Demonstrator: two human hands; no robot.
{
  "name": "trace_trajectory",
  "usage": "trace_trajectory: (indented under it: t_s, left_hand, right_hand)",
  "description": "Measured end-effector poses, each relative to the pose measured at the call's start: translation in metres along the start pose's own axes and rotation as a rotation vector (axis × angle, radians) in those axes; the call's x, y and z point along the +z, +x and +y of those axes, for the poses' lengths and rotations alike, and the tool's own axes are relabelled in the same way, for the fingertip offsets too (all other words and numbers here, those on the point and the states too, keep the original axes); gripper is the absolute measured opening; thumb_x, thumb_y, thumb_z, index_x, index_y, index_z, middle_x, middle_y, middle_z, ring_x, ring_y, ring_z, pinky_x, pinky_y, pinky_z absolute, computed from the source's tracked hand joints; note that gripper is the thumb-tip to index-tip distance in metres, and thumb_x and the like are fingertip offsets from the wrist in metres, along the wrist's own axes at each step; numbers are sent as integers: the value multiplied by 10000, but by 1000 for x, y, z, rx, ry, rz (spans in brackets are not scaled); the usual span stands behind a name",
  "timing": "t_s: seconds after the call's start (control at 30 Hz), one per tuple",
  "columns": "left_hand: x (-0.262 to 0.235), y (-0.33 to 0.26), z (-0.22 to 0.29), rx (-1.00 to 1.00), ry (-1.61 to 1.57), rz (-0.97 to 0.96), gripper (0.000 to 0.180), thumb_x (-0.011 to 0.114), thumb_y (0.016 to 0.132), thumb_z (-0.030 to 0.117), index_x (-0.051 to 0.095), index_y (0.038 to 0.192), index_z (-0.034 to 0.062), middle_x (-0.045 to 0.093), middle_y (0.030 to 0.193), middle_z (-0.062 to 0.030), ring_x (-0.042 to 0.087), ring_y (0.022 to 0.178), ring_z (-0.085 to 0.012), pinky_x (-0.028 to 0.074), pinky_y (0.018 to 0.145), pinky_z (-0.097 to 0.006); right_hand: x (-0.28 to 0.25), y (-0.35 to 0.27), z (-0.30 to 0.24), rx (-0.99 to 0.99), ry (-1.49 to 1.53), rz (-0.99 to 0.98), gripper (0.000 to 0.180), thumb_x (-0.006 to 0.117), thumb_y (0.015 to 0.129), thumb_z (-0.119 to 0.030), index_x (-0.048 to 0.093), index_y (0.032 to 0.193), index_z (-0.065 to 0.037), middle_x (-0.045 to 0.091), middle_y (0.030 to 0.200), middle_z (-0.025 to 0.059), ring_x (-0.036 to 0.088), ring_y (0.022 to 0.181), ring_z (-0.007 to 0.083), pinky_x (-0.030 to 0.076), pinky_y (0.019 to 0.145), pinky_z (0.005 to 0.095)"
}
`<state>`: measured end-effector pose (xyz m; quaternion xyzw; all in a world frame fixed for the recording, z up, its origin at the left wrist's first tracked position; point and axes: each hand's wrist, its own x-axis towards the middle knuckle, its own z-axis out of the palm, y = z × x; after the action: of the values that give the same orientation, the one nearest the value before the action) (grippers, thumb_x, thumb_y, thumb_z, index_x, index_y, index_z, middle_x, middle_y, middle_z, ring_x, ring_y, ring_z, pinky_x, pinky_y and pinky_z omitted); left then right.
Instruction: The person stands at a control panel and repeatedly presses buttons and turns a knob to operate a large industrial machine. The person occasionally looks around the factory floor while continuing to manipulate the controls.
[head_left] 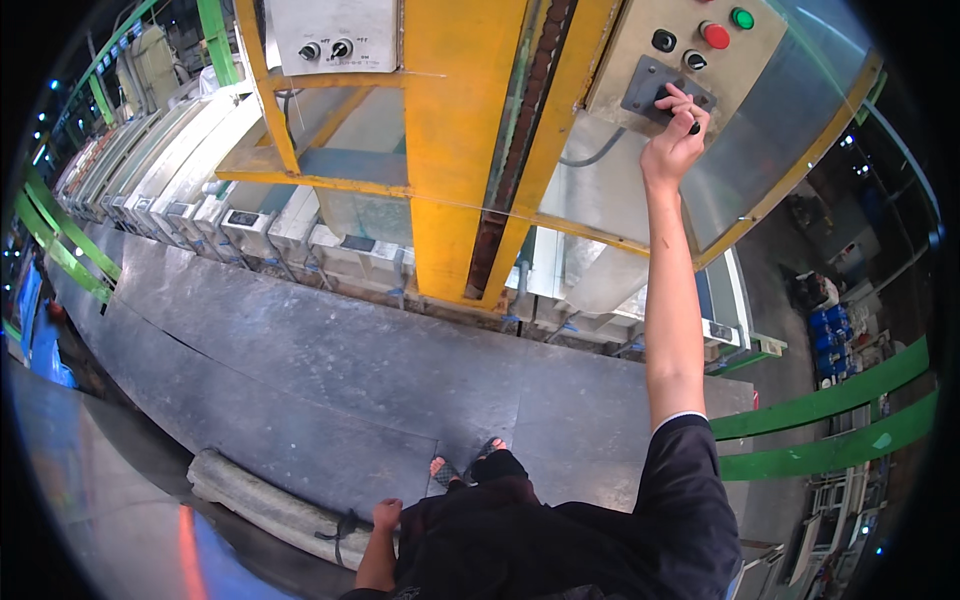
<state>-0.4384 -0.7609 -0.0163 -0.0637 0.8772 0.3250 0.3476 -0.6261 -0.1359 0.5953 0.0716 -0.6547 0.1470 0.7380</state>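
My right arm reaches up to a beige control panel on the far right. There my right hand is closed around a small black lever on a dark metal plate; the fingers hide most of the lever. Above it sit a black rotary switch, a red push button and a green push button. Low at my left side hangs my left hand, its fingers loosely curled, with nothing seen in it.
A yellow steel frame with a chain channel rises ahead. White tanks line the walkway on its far side. Green railings stand at right and left. Behind my left hand lies a grey roll tied with black cord.
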Motion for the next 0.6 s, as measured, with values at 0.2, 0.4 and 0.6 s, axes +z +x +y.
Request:
trace_trajectory:
  t_s: [0.2,0.4,0.6]
  left_hand:
    - [5,-9,5,12,43,10,383,571,704,383,648,914,73,624,871,-189,591,880,-330,459,777,-386]
    - [2,-26,6,1,48,-2,393,570,707,393,647,926,76,623,877,-192,589,888,-331,457,780,-392]
    - [5,-28,0,-21,31,10,394,578,705,390,646,933,77,620,899,-191,585,903,-329,454,790,-384]
  right_hand:
    - [-1,-1,1,10,6,15,399,346,918,-388,432,826,-10,564,733,69,570,941,265,300,977,441]
    - [-1,-2,2,25,19,16,395,357,915,-388,439,817,-14,572,747,76,567,949,272,297,981,432]
    - [-15,1,0,-22,-28,-125,345,340,927,-352,421,882,-19,600,866,123,537,1020,289,295,979,417]
